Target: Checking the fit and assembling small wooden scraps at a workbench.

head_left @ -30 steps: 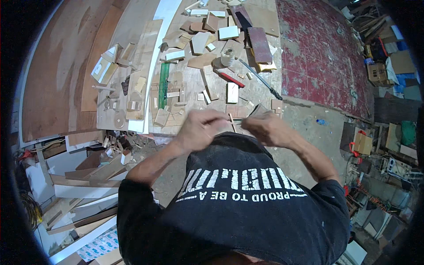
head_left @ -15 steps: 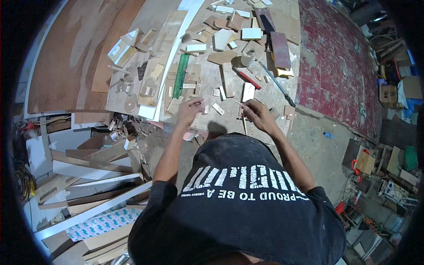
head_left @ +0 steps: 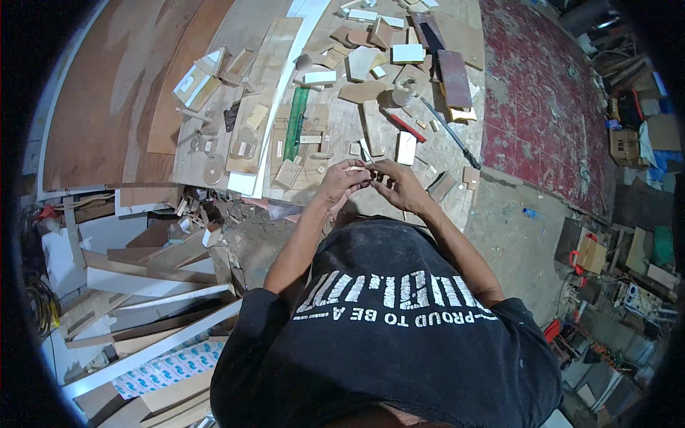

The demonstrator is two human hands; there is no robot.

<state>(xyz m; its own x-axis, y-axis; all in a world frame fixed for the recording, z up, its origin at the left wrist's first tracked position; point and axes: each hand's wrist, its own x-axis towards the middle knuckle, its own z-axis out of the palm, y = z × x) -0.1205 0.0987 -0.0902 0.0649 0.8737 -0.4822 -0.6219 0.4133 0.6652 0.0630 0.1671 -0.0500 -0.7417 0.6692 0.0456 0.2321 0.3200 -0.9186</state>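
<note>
My left hand (head_left: 344, 185) and my right hand (head_left: 401, 187) meet above the near edge of the workbench, fingertips almost touching. Both are closed in a pinch around something small, mostly hidden by the fingers. Just beyond the fingertips lie a narrow pale wood strip (head_left: 365, 151) and a small light block (head_left: 354, 149). A white rectangular block (head_left: 406, 148) rests past my right hand. Nearest my left hand on its outer side is a tilted wooden piece (head_left: 289, 174).
The wooden workbench (head_left: 342, 114) carries a green ruler (head_left: 295, 123), a red tool (head_left: 407, 128), a long blue-grey tool (head_left: 449, 132), a cup (head_left: 403, 93) and many wood offcuts. Stacked boards (head_left: 150, 271) fill the floor at left. A red panel (head_left: 542, 107) lies at right.
My hands were apart, the right pinching a thin stick. They have come together in the middle, the left moving right and the right moving slightly left.
</note>
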